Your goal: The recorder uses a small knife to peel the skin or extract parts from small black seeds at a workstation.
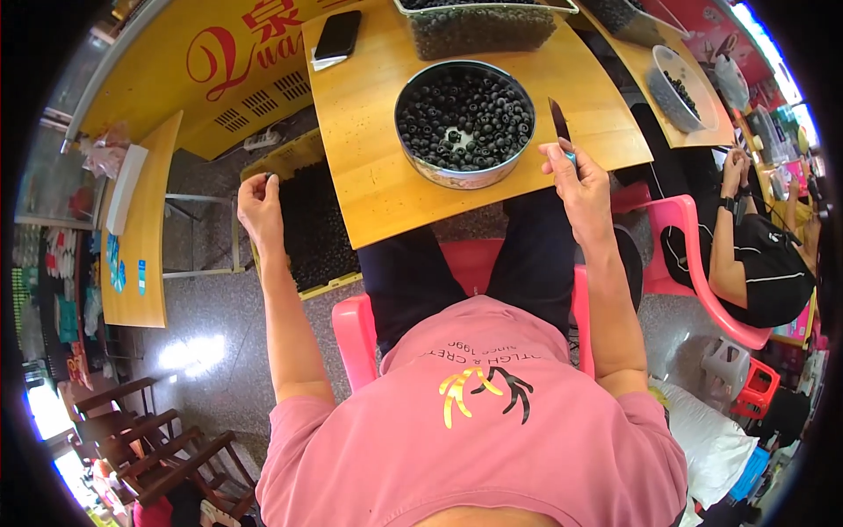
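My right hand [581,189] grips a small knife [558,121] with a dark blade and a bluish handle, its tip pointing up and away over the table's near right edge. My left hand [261,209] is closed in a pinch beside the table, above a yellow crate [330,286] of small dark pieces. A dark speck shows at its fingertips, too small to name. Between the hands, on the wooden table [369,167], stands a round metal tin [465,178] of small dark round pieces [492,114] resembling berries. A patch of its pale bottom shows through.
A clear plastic tub [483,31] of similar dark pieces sits at the table's far edge, near a black phone [339,33]. To the right, another person [746,246] sits on a pink chair [694,237] at a table with a white bowl [678,92]. A narrow wooden table [145,237] stands left.
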Demonstrator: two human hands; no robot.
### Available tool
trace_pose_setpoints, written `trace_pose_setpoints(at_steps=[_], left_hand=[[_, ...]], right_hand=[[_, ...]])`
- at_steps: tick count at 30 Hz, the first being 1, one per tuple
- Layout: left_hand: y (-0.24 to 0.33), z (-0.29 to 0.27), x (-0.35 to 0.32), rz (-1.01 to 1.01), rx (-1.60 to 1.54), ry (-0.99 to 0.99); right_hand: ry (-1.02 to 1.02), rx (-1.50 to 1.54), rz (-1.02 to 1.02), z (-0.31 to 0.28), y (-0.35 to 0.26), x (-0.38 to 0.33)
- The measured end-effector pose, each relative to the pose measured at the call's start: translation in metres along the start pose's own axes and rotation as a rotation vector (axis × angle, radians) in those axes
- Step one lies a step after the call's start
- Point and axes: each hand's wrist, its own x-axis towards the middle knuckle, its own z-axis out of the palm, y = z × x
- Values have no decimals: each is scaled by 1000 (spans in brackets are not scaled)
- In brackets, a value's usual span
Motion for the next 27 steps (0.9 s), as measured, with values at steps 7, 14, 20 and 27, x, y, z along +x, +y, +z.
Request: trace_pose_setpoints(at_steps=[7,14,20,27], left_hand=[[-36,13,-13,-43,132,11],[-61,17,-17,-78,166,72],[-25,43,-33,-254,-267,103],[35,52,-59,-67,-560,-71]], right_hand=[[163,460,268,-3,28,-17],[208,581,388,-5,46,-13],[217,552,373,0,57,-12],[177,556,404,-7,60,-16]])
